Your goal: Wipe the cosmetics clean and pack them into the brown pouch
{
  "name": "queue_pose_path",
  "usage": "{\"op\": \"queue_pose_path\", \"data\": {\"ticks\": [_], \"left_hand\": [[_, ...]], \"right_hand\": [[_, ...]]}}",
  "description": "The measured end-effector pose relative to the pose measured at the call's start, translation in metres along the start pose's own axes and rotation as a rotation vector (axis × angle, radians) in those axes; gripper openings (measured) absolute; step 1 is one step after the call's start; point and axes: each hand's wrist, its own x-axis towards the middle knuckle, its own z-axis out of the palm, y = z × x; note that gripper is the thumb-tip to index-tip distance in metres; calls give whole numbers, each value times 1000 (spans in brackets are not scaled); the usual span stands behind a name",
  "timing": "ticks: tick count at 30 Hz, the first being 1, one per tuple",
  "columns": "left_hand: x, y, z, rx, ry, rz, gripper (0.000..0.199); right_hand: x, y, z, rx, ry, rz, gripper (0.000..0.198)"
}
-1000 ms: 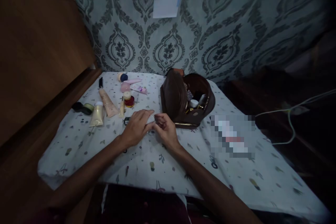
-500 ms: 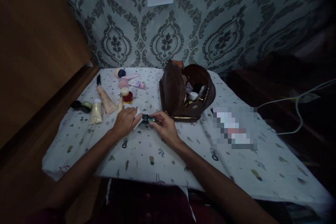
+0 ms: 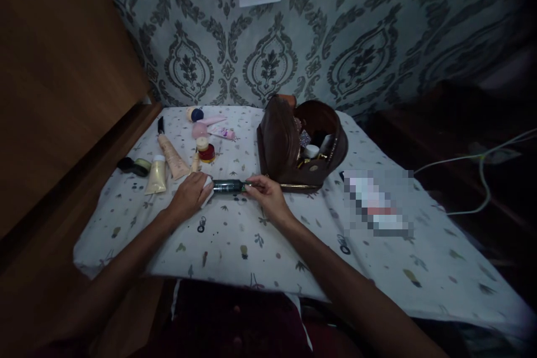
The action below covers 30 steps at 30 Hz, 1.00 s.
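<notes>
Currently holds a dark bottle [image 3: 226, 186] sideways, just over or on the table [image 3: 272, 257]; cannot tell which. Grips its nine-o'clock end in the left hand [image 3: 189, 196], curled nearly closed, with a white scrap [image 3: 208, 182] tucked between. Pinches its three-o'clock end in the right hand [image 3: 266, 192], thumb to fingertips. Outward, has a red jar [image 3: 206, 153] at eleven o'clock, a peach tube [image 3: 172, 156] at ten, a yellow tube [image 3: 156, 176] at nine and a pink tube [image 3: 222, 132] at twelve. Has an open bag [image 3: 280, 142] at two o'clock, near the right hand, with a white tub [image 3: 311, 151] inside.
</notes>
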Motion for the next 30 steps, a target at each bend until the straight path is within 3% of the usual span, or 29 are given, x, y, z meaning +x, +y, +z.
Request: {"op": "queue_pose_path", "data": {"ticks": [8, 14, 20, 25, 30], "left_hand": [[16, 38, -6, 235, -109, 30, 33], [35, 66, -12, 203, -234, 12, 32], [46, 75, -16, 121, -306, -13, 30], [41, 73, -12, 143, -232, -73, 28], [30, 72, -6, 138, -138, -107, 30]], "right_hand": [[-5, -8, 0, -72, -51, -113, 31], [-8, -10, 1, -74, -84, -152, 31], [-10, -11, 3, -145, -83, -227, 28], [-10, -13, 3, -157, -80, -147, 39], [-13, -16, 4, -129, -223, 6, 39]]}}
